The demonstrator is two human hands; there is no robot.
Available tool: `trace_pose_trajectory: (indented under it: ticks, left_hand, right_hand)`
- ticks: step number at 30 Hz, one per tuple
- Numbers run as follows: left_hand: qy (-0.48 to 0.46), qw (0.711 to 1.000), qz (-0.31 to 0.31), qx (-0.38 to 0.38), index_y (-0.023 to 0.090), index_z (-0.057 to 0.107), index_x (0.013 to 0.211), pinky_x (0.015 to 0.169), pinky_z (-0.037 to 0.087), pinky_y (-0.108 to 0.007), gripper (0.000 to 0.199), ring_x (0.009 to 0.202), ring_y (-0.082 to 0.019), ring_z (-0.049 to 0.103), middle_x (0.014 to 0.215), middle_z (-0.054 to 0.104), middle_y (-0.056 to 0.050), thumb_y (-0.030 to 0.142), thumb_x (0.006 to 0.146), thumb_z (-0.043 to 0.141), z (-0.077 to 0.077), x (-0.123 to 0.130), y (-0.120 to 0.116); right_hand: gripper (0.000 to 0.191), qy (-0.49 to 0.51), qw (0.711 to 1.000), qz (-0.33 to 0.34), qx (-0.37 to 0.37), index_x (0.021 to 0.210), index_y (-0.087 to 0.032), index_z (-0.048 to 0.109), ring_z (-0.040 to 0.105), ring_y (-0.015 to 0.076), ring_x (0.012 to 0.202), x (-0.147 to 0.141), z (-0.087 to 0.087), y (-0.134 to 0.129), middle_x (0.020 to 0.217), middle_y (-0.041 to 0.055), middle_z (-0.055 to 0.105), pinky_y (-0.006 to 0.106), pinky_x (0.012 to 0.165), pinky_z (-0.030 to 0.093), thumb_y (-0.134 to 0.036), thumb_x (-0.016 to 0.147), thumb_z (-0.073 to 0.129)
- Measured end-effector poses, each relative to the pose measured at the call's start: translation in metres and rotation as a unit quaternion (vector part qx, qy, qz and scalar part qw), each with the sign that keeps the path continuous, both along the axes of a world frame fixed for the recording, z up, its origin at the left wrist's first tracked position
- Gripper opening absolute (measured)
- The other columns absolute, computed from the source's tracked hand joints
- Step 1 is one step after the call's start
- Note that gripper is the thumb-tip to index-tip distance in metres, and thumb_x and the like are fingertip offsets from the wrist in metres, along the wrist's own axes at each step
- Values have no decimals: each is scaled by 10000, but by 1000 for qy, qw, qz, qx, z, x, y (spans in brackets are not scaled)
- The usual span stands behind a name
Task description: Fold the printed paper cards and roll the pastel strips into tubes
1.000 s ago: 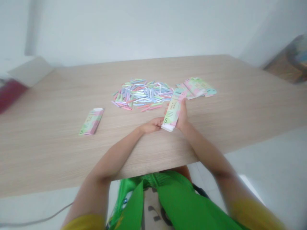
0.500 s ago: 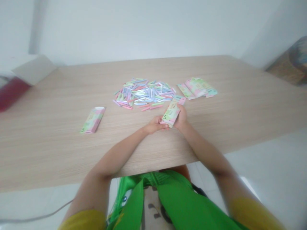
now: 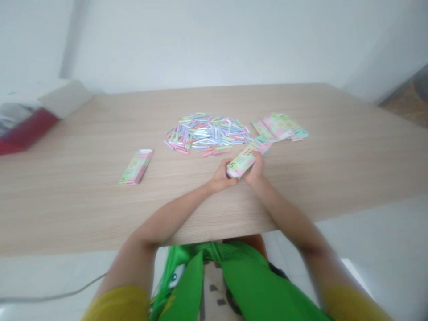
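Between my hands is a small printed carton (image 3: 243, 161) in pastel green and pink with a "5" on it. It slants, its near end toward my left hand and a flap-like far end toward the flat cartons. My left hand (image 3: 222, 177) has thumb and fingers closed about the near end. Along the right side, my right hand (image 3: 256, 168) grips it, thumb on top. Just beyond lies a loose heap of slim pastel sticks (image 3: 207, 133). Flattened cartons (image 3: 279, 126) overlap in a pile behind my right hand. A similar folded carton (image 3: 136, 167) lies off to the left.
At the far left stands a red box (image 3: 31, 130) with a pale raised flap (image 3: 65, 97). The wooden table (image 3: 187, 214) meets a white wall at the back. A brownish object (image 3: 406, 96) is partly in view at the right edge. A cable (image 3: 56, 296) runs at lower left.
The held carton has turned clockwise and lies at a flatter slant. My left fingers have shifted round its near end. The whole view has shifted slightly, and the other things stay put.
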State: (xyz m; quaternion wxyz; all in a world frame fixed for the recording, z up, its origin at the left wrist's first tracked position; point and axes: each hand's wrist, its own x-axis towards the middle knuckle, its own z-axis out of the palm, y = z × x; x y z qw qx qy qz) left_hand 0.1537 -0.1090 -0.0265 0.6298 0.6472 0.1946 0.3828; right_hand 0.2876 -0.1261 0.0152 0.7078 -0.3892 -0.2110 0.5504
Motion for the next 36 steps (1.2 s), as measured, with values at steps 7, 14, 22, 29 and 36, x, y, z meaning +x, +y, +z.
trace_pose_trajectory:
  ticks: [7,14,22,29,36]
  left_hand:
    - [36,999,-33,25,201,392,1080,862,497,-339,700,1036,-214,628,1159,621,-111,443,617,857,17,-15,4]
    - [42,970,-231,-55,227,456,1107,898,547,-435,670,996,-245,708,1119,696,-111,521,661,860,56,-38,14]
    - [50,982,-179,37,227,428,1065,839,552,-365,506,999,-210,695,1079,702,-95,566,821,712,52,-33,8]
    - [121,960,-6,254,174,416,1192,769,515,-361,441,775,-190,680,893,695,-75,569,1002,368,50,-28,-16]
    - [59,920,210,326,151,353,1384,997,466,-463,556,1187,-283,577,1307,546,-203,541,991,399,40,-14,-61]
  right_hand:
    - [218,97,995,-31,-11,835,-237,582,607,216,636,-9,14,-9,656,14,632,378,623,544,-411,707,554]
    - [254,112,992,60,-25,833,-202,602,589,201,607,-5,27,-15,650,35,632,360,595,531,-418,731,515]
    - [290,128,984,120,26,875,-179,616,599,191,614,3,36,-18,667,37,633,343,590,534,-410,736,509]
    - [331,109,981,142,71,906,-187,608,624,214,638,12,35,-16,697,53,664,369,590,554,-461,755,500]
    - [331,139,980,62,131,902,-203,607,634,202,646,-2,34,-25,711,38,669,349,601,556,-482,758,502]
